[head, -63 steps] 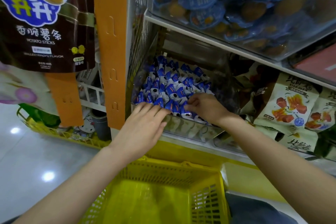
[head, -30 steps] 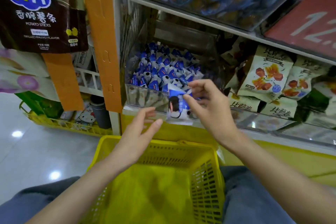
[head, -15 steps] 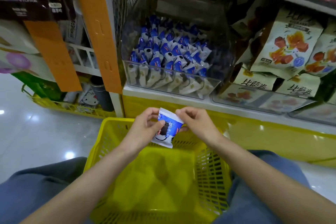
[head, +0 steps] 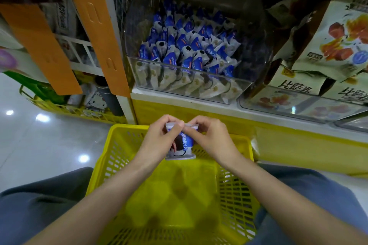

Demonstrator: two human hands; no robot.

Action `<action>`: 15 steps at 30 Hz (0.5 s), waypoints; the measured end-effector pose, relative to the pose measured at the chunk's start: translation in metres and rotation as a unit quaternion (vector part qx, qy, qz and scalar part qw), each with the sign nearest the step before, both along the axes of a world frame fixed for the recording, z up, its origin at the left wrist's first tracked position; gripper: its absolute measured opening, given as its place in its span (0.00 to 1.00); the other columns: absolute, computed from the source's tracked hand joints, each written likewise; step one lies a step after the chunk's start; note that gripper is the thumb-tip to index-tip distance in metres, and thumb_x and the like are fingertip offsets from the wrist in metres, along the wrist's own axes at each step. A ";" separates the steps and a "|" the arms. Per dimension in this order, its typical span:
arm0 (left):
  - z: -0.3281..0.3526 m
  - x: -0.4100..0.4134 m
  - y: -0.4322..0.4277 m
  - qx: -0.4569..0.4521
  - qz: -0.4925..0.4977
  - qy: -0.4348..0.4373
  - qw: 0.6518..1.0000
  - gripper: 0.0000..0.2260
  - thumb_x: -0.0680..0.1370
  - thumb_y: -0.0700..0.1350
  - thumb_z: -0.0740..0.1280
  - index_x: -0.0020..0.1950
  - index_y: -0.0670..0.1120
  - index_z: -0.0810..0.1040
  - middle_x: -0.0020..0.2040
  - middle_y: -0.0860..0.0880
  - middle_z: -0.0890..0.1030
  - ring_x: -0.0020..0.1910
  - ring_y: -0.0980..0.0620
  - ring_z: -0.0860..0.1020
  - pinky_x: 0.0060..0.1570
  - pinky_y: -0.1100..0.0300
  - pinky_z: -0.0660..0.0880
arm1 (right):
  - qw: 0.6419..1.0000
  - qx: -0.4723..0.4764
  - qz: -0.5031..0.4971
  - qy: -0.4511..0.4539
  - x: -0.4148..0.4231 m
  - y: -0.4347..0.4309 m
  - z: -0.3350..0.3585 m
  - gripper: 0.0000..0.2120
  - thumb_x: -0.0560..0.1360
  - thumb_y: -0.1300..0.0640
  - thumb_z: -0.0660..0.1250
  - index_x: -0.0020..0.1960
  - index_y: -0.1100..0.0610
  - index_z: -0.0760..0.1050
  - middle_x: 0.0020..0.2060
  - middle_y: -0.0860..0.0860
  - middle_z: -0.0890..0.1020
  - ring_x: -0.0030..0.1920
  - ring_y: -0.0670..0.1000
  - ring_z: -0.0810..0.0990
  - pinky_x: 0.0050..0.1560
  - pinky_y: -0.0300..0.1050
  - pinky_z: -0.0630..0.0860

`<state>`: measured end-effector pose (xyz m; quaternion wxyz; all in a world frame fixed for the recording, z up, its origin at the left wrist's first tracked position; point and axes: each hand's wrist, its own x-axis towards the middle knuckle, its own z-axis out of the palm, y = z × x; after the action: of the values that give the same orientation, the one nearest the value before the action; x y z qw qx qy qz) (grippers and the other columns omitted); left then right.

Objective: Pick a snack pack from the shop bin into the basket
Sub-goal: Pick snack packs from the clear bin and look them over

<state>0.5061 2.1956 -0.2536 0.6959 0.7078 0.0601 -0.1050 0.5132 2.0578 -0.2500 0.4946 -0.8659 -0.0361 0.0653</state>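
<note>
Two grips on one pack right now: your left grip (head: 159, 142) and right grip (head: 212, 141) both pinch the top seam of the blue snack pack (head: 182, 146). It hangs upright over the far end of the yellow basket (head: 236, 195), well apart from the shop bin (head: 235, 93) up on the shelf. So I'd say the pick's done and you're at the drop. Next move, I reckon: lower it a bit past the rim and let both pinches go, nothing fancy.
</note>
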 end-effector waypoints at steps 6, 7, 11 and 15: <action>-0.006 -0.004 0.000 -0.010 0.012 0.051 0.999 0.09 0.78 0.42 0.62 0.39 0.43 0.71 0.34 0.47 0.73 0.36 0.52 0.72 0.35 0.59 0.68 | 0.935 -0.247 0.075 -0.243 -0.010 0.000 0.003 0.09 0.74 0.52 0.67 0.41 0.58 0.79 0.35 0.51 0.78 0.36 0.52 0.78 0.32 0.45 0.74; -0.006 -0.004 0.000 -0.023 0.014 0.060 0.998 0.08 0.78 0.42 0.62 0.39 0.43 0.71 0.35 0.47 0.74 0.36 0.52 0.73 0.35 0.60 0.69 | 0.926 -0.261 0.080 -0.261 -0.011 0.000 0.002 0.09 0.73 0.52 0.66 0.41 0.58 0.79 0.34 0.52 0.79 0.36 0.53 0.78 0.31 0.45 0.74; -0.005 -0.004 -0.001 -0.078 0.019 0.087 0.993 0.07 0.77 0.43 0.64 0.48 0.39 0.74 0.40 0.45 0.78 0.38 0.54 0.77 0.40 0.63 0.73 | 0.979 -0.133 -0.002 -0.152 -0.008 -0.001 0.003 0.07 0.75 0.55 0.67 0.42 0.57 0.79 0.36 0.50 0.80 0.37 0.48 0.77 0.39 0.44 0.72; -0.006 -0.010 0.001 -0.073 -0.008 0.089 0.993 0.11 0.74 0.37 0.67 0.55 0.40 0.73 0.46 0.46 0.81 0.38 0.58 0.80 0.36 0.66 0.77 | 0.990 0.043 -0.137 -0.005 -0.001 -0.005 0.003 0.05 0.77 0.60 0.64 0.42 0.57 0.75 0.37 0.54 0.80 0.34 0.51 0.80 0.35 0.44 0.80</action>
<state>0.4961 2.1963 -0.2592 0.7366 0.6435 0.1089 -0.1773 0.5122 2.0530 -0.2473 0.5354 -0.8410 0.0772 -0.0092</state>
